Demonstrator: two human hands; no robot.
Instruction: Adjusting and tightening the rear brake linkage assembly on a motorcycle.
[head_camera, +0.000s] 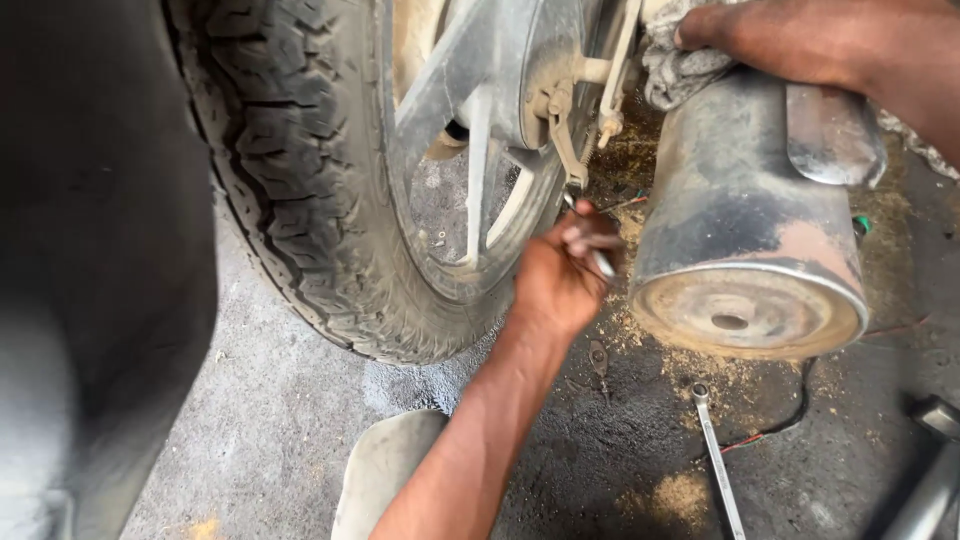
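The narrow gap between the black knobbly rubber tyre (290, 170) and the dusty grey cylindrical metal exhaust muffler (745, 240) is largely filled by the left hand (560, 280) gripping a slim metal tool (590, 245); open concrete floor (280, 430) lies below, save a steel spanner (718, 460)

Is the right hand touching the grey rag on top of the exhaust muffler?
Touching. The head view shows the right hand pressed onto the grey rag, its fingers overlapping the cloth above the muffler, with no gap between them.
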